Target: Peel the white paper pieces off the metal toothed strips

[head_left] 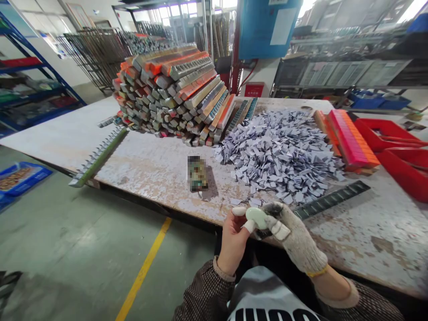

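Note:
Close to the table's front edge, a smooth pale green oval piece (255,217) is held up between my two hands. My left hand (231,246), with white covers on thumb and fingertip, pinches its left side. On the other side, my right hand (297,238) in a knitted glove with taped fingers grips its right edge. Something dark shows beneath the right fingers, too hidden to name. Just beyond the hands spreads a heap of small whitish chips (277,154). A dark ridged strip (334,199) lies to the right of the glove.
A tall stack of long bars (167,96) stands at the table's back. A green toothed bar (100,158) overhangs the left front edge. A pixelated object (198,174) lies mid-table. Pink and orange blocks (351,138) and red bins (406,171) are at the right.

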### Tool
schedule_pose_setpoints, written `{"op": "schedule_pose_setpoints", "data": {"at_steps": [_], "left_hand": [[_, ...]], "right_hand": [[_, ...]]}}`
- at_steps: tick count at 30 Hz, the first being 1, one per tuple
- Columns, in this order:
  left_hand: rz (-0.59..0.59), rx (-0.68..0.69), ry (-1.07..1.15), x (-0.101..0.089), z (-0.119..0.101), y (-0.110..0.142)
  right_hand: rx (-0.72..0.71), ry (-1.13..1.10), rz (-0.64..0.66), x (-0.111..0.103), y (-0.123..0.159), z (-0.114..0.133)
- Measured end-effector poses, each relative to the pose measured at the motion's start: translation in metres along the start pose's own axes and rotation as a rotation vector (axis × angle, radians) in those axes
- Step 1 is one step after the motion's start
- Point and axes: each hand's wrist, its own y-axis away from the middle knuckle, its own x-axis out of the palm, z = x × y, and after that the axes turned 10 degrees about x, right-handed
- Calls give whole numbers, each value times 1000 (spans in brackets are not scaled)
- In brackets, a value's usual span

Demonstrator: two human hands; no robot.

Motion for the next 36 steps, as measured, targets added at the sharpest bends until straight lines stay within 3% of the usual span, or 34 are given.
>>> {"op": "schedule_pose_setpoints", "data": {"at_steps": [6, 12, 17, 23, 28, 32, 36], "left_hand": [[65, 42, -20, 6, 6, 3], [110, 29, -9, 10, 11, 12], [100, 43, 35, 10, 11, 17], [38, 127, -6, 10, 9, 13], [75, 161, -64, 11, 10, 13], [122, 235, -252, 4, 12, 15], [113, 512, -661, -5, 0, 14]], "right_hand": [[51, -76, 52, -8, 0, 5], [59, -182, 20, -21, -8, -15], [29, -121, -75, -28, -5, -25], [40, -213, 125, -21, 11, -15], [-79, -182, 108, -12, 10, -17], [-129, -201, 108, -9, 8, -14], [-174, -159, 86, -7, 9, -11]]}}
